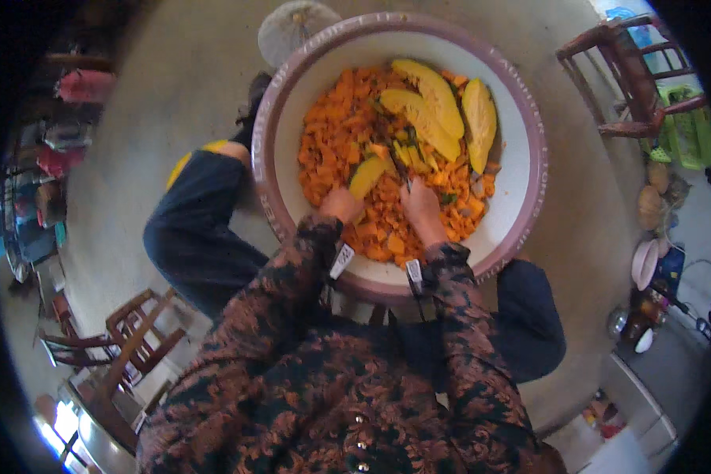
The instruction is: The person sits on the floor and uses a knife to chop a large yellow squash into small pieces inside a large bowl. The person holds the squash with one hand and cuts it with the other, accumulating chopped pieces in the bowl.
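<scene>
A wide basin [524, 189] with a mauve, lettered rim stands between my knees. Chopped orange pumpkin pieces [332, 139] cover most of its bottom. My left hand [340, 205] grips a short pumpkin wedge [367, 176], its yellow cut side showing. To the right of it, my right hand [420, 204] is closed around what looks like a knife [399, 166], whose dark blade points away from me beside the wedge. The handle is mostly hidden in my fingers. Larger yellow pumpkin slices [435, 98] lie on the pieces at the far right, one [480, 124] against the wall.
Behind the basin is a round pale object [284, 38]. A wooden chair [622, 89] and a green crate [681, 130] stand at upper right. Below them are brown round objects [650, 204] and a pink bowl [644, 263]. Wooden chairs [136, 332] are at lower left.
</scene>
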A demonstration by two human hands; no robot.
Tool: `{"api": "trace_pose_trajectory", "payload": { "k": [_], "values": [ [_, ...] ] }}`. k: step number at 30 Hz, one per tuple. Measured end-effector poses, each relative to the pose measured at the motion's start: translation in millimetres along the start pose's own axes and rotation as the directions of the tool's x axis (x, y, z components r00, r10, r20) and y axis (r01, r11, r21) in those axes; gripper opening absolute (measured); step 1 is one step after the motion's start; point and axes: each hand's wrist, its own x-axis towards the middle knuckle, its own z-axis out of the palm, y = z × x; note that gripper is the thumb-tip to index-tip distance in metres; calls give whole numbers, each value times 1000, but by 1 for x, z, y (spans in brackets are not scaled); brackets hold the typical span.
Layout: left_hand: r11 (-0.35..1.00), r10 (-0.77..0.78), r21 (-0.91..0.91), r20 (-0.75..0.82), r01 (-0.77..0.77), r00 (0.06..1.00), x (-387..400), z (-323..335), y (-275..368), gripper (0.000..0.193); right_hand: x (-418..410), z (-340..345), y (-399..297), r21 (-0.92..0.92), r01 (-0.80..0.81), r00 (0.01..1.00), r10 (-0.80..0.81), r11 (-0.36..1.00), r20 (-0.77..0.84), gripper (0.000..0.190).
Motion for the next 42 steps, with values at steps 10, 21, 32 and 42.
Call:
{"api": "trace_pose_trajectory", "payload": {
  "k": [10,21,32,42],
  "values": [
    [949,231,220,6,-226,973,12,-16,5,36,3,8,-1,50,170,961,-155,984,-229,32],
    [916,303,303,-88,-265,949,34,-3,7,33,7,5,-6,91,11,1000,-10,996,-4,30],
    [870,362,372,-35,-324,932,31,-4,24,28,8,3,-9,106,41,995,-32,994,-90,37],
    [803,440,420,64,-424,896,45,1,19,25,2,11,-10,78,99,990,-91,992,-104,33]
  ]
}}
